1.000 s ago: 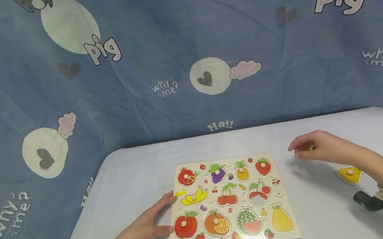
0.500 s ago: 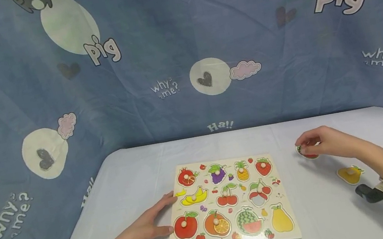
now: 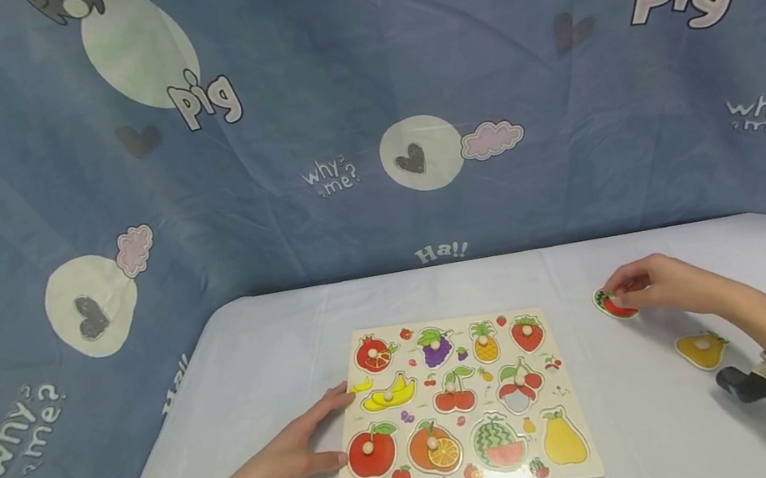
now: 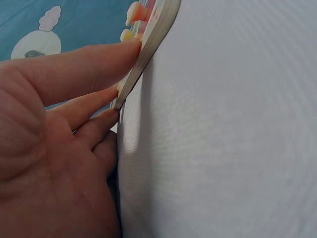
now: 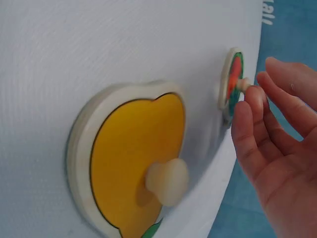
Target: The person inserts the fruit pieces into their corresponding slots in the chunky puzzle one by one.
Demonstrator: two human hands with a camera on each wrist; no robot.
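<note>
A wooden fruit peg puzzle board [image 3: 465, 454] lies on the table, with knobbed pieces in most recesses; the watermelon and pear recesses show no knobs. My left hand [image 3: 283, 457] touches the board's left edge with thumb and fingertips spread and fairly straight. In the right wrist view, the fingertips of my right hand [image 5: 277, 129] are beside the knob of a watermelon piece [image 5: 234, 77], and the thumb looks apart from it. A yellow pear piece [image 3: 702, 350] lies face up below the right forearm, its knob [image 5: 171, 181] large in the right wrist view.
A white cloth covers the table [image 3: 277, 333]. Behind it hangs a blue printed curtain [image 3: 321, 232]. The black wrist camera [image 3: 745, 384] on the right sleeve is near the pear piece.
My right hand has shifted right and drawn back slightly. The watermelon piece, mostly hidden under the fingers before, now shows on the table. The left hand and the board have not moved.
</note>
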